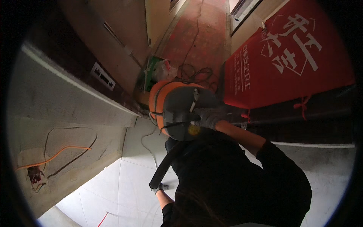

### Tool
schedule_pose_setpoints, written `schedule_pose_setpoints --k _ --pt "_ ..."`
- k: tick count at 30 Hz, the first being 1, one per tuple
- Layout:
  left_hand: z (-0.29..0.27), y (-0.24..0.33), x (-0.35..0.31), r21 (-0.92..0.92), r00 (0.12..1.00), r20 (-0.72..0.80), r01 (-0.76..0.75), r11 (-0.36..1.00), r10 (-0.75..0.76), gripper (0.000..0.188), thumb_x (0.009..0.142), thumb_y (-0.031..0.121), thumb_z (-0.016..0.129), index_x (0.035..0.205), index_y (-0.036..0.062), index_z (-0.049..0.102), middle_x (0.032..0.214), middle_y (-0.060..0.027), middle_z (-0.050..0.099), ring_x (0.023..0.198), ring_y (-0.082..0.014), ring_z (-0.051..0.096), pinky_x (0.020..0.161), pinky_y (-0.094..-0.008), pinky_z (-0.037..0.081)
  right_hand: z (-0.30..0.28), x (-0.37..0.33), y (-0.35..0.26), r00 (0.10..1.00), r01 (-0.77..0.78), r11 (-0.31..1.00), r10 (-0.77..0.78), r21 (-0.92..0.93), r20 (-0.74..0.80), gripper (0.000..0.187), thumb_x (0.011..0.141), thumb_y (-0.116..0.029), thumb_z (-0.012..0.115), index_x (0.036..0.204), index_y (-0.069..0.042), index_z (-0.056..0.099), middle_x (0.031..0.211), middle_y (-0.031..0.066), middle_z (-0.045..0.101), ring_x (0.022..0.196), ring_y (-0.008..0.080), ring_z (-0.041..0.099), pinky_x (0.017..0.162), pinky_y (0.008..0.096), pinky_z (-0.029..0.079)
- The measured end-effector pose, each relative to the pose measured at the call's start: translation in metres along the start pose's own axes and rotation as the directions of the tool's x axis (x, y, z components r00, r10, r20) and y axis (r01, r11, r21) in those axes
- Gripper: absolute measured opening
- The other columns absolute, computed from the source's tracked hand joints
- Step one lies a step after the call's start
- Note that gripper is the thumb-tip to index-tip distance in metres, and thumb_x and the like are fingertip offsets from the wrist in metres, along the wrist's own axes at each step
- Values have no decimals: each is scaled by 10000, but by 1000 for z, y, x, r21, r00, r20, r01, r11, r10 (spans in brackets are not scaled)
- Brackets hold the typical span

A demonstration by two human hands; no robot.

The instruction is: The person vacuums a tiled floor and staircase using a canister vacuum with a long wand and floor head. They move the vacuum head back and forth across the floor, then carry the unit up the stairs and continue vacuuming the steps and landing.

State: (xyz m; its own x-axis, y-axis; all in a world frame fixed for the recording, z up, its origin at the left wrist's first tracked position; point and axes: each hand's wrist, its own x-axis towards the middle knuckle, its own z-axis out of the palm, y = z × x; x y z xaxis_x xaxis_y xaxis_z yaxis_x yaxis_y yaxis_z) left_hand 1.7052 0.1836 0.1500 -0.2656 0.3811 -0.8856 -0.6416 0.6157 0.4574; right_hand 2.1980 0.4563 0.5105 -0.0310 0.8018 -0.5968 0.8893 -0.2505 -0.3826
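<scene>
Head view: red floor (208, 32) stretches beyond the orange-edged vacuum (174, 108).

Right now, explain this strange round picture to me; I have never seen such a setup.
No robot here: a person works with two gloved hands. A fisheye camera worn on their head looks down, so straight edges bend near the rim, and picture left is the person's left.

The bulky orange and grey machine looks like a vacuum cleaner. The right hand is at its grey top; its exact grip is hard to make out. The left hand, lower down, holds the black hose.

On the pale floor lies a thin cable. A red sheet with white lettering hangs at right.
</scene>
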Motion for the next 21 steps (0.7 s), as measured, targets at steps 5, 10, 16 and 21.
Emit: schedule_pose_setpoints --k 5,10,16,21 --pt "20 -5 -3 -19 1000 -27 -15 1000 14 309 976 318 404 1035 86 599 975 -66 635 851 -217 595 783 -383 488 -6 52 14 995 96 987 -101 -131 -25 701 843 -562 584 1346 -88 469 1271 169 567 1158 359 538 975 439 417" --pt "47 -15 -8 -47 998 -42 -54 997 52 320 982 315 392 1063 85 598 1012 -78 648 882 -227 601 813 -397 492 -25 92 31 987 155 983 -150 -95 52 659 835 -503 633 1323 -82 499 1298 176 550 1182 367 522 980 452 412" --pt "107 -43 -15 161 984 -13 -176 971 180 316 970 309 415 1049 84 622 988 -85 667 872 -232 613 804 -408 505 -61 124 89 984 171 985 -172 18 49 653 841 -497 623 1330 -86 482 1287 182 551 1192 361 511 992 435 398" --pt "190 -76 -16 981 793 192 -147 -123 578 226 836 281 586 737 105 689 735 -33 692 633 -211 610 604 -375 508 -146 165 155 987 110 994 -107 -19 122 676 853 -505 610 1364 -89 455 1340 201 508 1240 361 475 1024 436 378"
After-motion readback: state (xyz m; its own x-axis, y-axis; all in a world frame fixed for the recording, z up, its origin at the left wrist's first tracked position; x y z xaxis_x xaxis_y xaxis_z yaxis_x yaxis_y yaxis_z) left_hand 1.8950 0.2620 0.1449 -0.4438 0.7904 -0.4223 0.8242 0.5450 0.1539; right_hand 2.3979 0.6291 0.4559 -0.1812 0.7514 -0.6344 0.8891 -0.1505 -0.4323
